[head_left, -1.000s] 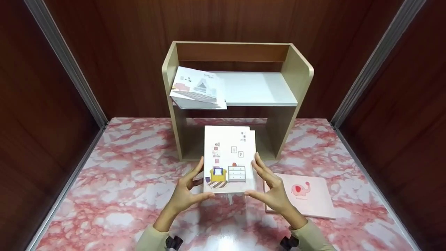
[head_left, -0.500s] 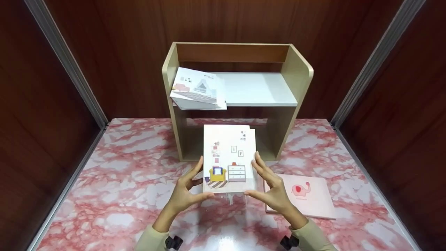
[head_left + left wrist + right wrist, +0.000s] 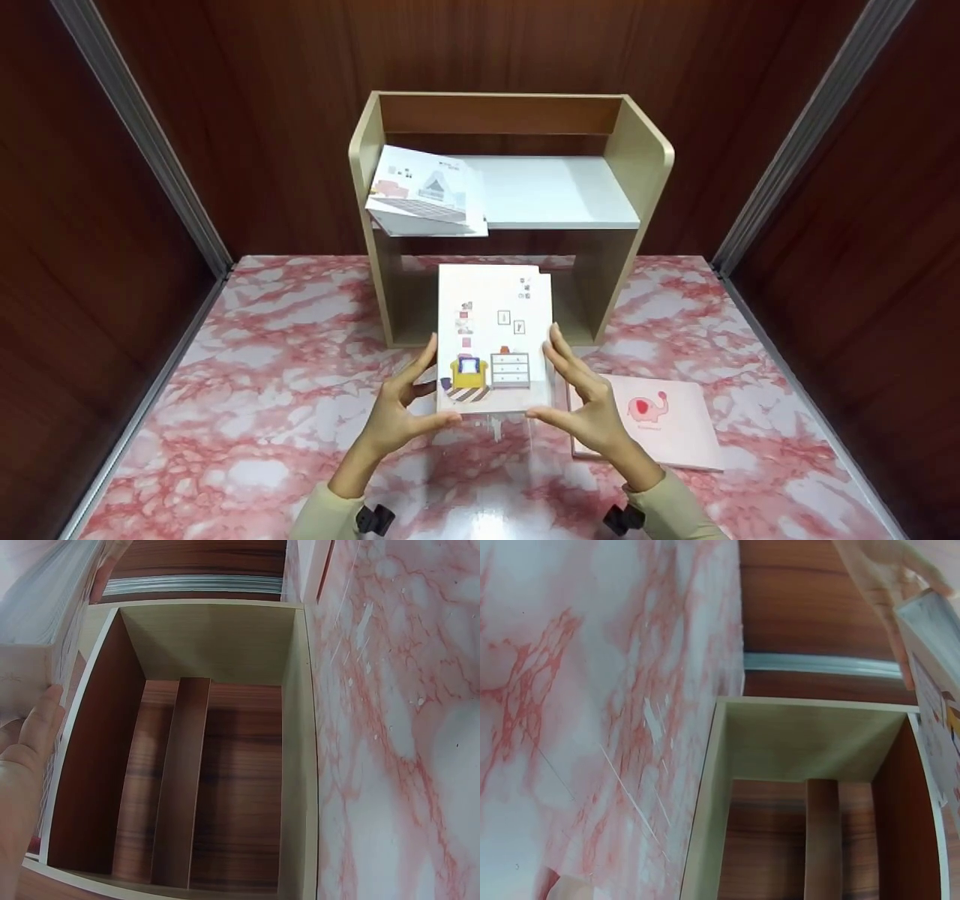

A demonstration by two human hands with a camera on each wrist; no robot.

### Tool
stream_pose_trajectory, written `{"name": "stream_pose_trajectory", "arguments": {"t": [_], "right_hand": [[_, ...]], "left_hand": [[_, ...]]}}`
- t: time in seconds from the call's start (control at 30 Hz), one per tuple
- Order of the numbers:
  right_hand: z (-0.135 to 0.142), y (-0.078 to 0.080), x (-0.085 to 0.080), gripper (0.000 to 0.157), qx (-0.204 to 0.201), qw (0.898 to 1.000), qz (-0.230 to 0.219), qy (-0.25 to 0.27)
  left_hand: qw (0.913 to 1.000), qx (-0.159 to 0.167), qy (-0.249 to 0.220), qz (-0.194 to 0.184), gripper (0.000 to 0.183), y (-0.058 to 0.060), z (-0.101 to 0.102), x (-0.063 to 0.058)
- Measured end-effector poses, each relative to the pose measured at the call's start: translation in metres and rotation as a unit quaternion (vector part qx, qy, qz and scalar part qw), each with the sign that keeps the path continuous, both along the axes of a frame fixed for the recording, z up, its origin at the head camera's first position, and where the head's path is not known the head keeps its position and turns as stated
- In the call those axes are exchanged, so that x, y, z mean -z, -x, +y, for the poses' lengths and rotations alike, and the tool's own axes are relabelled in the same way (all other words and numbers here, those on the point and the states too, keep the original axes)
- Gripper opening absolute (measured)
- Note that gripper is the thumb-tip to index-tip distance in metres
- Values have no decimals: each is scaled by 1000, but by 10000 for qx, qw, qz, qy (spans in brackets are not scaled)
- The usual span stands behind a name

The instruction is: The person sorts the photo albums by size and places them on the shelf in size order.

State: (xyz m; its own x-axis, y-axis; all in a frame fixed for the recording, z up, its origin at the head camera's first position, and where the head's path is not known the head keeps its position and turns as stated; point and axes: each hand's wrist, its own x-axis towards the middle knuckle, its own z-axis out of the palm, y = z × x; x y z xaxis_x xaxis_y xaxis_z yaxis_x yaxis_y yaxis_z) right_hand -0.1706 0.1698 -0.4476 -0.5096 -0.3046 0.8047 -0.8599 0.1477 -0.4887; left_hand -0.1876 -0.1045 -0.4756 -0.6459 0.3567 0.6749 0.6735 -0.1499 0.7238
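In the head view, a white picture book (image 3: 487,330) with a yellow armchair and a grey chest of drawers on its cover is held up before the bookshelf. A second edge at its upper right suggests another book beneath. My left hand (image 3: 397,409) grips the left side, thumb at the lower edge. On the opposite side my right hand (image 3: 589,412) holds it likewise. The left wrist view shows the book's side (image 3: 26,667) beside my left fingers (image 3: 41,724). The fingertips behind the book are hidden.
A two-tier wooden bookshelf (image 3: 634,150) stands at the back. White books (image 3: 424,187) lean at the left of its upper shelf, jutting past the front edge. On the marbled table (image 3: 247,427) a pink elephant book (image 3: 667,427) lies right of my right hand. Dark panels (image 3: 862,225) enclose the sides.
Both hands have lifted the held book very slightly, its top edge shifting up in the view. The books on the shelf and the pink book have stayed where they were.
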Motion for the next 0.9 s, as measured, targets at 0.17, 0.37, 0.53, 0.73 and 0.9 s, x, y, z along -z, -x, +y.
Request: {"name": "stream_pose_trajectory", "arguments": {"t": [0.17, 0.37, 0.53, 0.73, 0.9], "right_hand": [[-1, -1, -2, 80, 14, 10000, 58, -7], [-1, -1, -5, 80, 105, 9998, 170, -52], [-1, -1, -6, 80, 124, 9998, 151, -47], [-1, -1, -6, 79, 191, 9996, 183, -46], [-1, -1, -6, 79, 201, 9995, 240, -12]], "left_hand": [[10000, 3, -44, 42, 96, 2, 0, 3], [9999, -7, -63, 146, 97, 1, 0, -2], [9998, 4, -93, 192, 92, -7, 0, -17], [9998, -29, -94, 200, 94, -5, 1, -15], [9997, -95, -78, 209, 97, 2, 0, -4]]}}
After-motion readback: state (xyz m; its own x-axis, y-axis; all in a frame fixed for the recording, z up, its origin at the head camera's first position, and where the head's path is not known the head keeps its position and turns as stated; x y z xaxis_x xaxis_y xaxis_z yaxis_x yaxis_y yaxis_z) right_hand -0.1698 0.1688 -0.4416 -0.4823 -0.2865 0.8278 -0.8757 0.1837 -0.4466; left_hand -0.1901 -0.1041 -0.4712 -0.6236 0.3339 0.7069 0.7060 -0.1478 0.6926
